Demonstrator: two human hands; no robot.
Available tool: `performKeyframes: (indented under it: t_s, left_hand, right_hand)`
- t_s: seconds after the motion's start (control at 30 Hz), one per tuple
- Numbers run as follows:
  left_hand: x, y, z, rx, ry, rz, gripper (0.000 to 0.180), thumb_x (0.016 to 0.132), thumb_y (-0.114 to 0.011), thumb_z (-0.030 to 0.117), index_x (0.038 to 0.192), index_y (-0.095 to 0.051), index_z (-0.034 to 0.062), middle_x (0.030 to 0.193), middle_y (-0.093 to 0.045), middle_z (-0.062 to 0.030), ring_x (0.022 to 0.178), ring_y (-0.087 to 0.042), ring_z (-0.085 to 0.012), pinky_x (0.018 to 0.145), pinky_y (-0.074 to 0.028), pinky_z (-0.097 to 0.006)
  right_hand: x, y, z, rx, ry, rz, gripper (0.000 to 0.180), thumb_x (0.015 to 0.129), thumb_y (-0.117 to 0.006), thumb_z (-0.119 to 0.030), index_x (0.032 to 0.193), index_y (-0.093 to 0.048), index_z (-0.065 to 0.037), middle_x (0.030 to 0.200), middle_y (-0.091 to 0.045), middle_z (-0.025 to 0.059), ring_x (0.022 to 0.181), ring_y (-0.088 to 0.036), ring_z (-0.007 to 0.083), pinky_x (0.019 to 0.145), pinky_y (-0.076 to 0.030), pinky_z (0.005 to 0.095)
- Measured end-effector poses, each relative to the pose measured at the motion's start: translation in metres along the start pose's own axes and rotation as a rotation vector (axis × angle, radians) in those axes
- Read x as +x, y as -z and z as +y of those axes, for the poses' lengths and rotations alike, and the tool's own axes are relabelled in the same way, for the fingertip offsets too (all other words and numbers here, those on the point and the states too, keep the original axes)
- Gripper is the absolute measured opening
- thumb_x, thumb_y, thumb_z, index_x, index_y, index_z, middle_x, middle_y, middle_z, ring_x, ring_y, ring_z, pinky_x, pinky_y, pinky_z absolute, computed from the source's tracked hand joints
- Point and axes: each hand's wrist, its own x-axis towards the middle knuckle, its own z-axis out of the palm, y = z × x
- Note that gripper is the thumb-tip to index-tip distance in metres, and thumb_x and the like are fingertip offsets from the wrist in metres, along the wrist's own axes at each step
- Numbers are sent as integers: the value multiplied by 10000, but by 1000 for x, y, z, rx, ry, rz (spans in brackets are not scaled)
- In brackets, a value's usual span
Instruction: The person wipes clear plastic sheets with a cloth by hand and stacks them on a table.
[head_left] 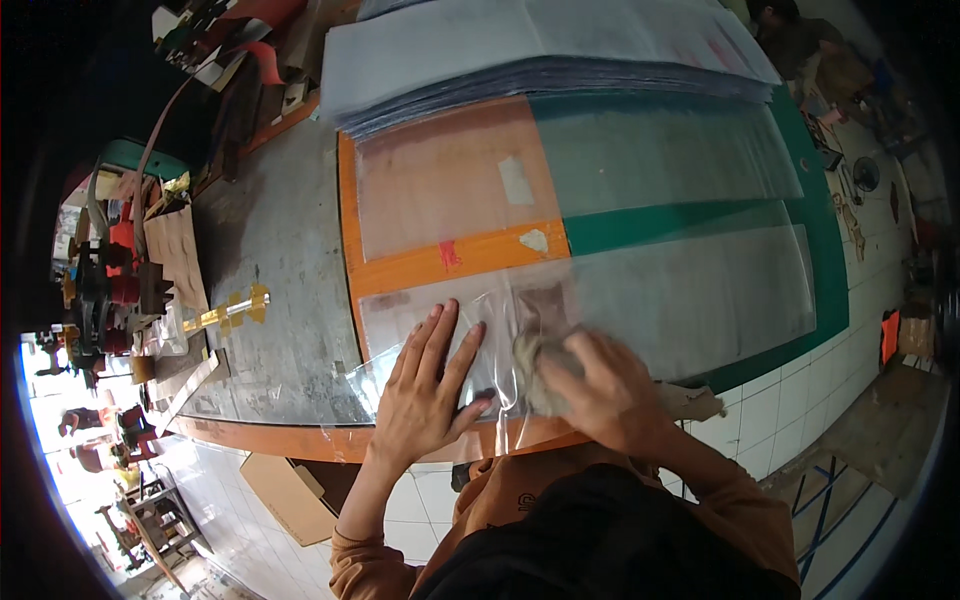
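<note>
A long clear plastic sheet (690,300) lies across the near part of the table, wrinkled and shiny around my hands. My left hand (420,390) rests flat on its left part, fingers spread, holding nothing. Just to the right, my right hand (615,390) is closed on a crumpled greyish cloth (540,375) pressed against the plastic; both are slightly blurred. Farther back lies another clear sheet (670,150), flat over the orange and green tabletop. Beyond that sits a thick stack of whitish, translucent sheets (560,45).
A grey worn surface (270,250) adjoins the orange tabletop (400,270) on the left. The green part (830,280) ends at the right edge above white floor tiles. Below the front edge stands a cardboard box (285,500). Another person (800,40) is at the far right.
</note>
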Motion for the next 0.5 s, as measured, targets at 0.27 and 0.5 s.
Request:
performKeyframes:
  t_s: [0.27, 0.5]
  left_hand:
    - [-6, 13, -4, 139, -66, -128, 635, 765, -473, 584, 1279, -437, 214, 1374, -330, -126, 1240, -355, -268, 1021, -275, -423]
    - [-12, 12, -10, 166, -47, -137, 718, 700, -491, 655, 1284, -430, 241, 1386, -324, -92, 1251, -342, -245, 1047, -194, -440]
  right_hand:
    - [-26, 42, 99, -694, -711, 49, 418, 788, -569, -162, 1193, -494, -92, 1198, -511, 142, 1079, -515, 284, 865, -453, 376]
    - [-36, 90, 143, -663, -1077, 96, 417, 851, -506, -261, 1182, -486, -9, 1116, -552, 192, 976, -557, 360, 822, -453, 408]
